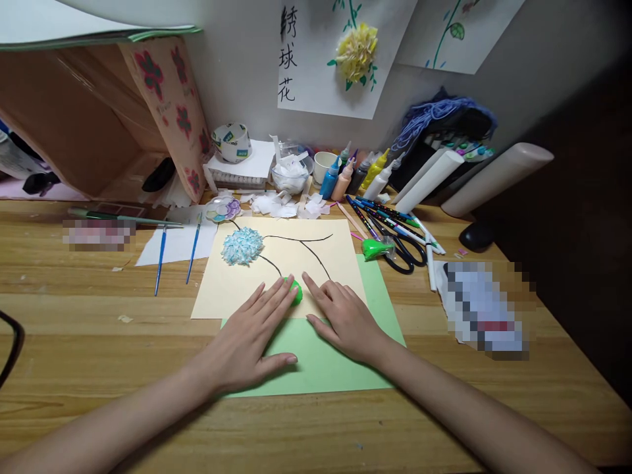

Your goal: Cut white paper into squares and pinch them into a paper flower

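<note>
My left hand (251,332) lies flat with its fingers stretched out, the fingertips over a piece of bright green clay (297,294) that they partly hide. The clay rests on a cream sheet of paper (210,299). Just right of it, my right hand (345,316) holds nothing; its index finger points forward, the thumb stands apart and the other fingers bend a little. On the cream sheet are black drawn stems (299,238) and a fluffy light-blue flower (242,246). A green sheet (316,368) lies partly beneath the cream one and under both hands.
Right of the sheets lie a green clay packet (376,249), scissors (402,263) and several pens (382,217). Paint bottles (342,179), a white cup (324,166) and paper scraps (274,204) line the back. Paintbrushes (194,250) lie at left.
</note>
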A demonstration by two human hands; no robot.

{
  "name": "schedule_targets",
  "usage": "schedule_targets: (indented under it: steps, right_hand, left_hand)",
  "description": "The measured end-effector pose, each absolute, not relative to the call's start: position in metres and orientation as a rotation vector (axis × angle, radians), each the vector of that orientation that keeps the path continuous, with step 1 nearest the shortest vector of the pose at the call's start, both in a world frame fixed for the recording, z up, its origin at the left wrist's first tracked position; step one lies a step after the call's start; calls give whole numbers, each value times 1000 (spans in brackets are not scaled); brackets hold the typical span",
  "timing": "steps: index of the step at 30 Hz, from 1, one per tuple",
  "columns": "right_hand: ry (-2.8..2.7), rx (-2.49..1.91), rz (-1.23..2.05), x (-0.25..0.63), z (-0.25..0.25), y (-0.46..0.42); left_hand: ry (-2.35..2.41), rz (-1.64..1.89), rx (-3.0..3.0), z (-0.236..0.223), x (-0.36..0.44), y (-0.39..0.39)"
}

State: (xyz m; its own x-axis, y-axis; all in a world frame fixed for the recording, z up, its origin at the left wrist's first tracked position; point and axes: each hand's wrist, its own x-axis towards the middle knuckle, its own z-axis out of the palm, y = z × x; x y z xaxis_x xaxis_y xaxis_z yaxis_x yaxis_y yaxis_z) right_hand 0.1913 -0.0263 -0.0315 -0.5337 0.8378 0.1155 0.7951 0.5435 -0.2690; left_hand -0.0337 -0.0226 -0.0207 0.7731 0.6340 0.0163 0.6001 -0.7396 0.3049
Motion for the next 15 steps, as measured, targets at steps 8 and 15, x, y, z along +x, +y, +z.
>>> schedule_targets:
  steps: [8,15]
  right_hand:
    - [-2497,-1409,244,190,-32,-26]
    - [-2326,-1158,236,197,-31,-30]
  left_hand:
    - [873,132,2673,-20,-29,-19]
    - [1016,200,2636,-18,-31,-21]
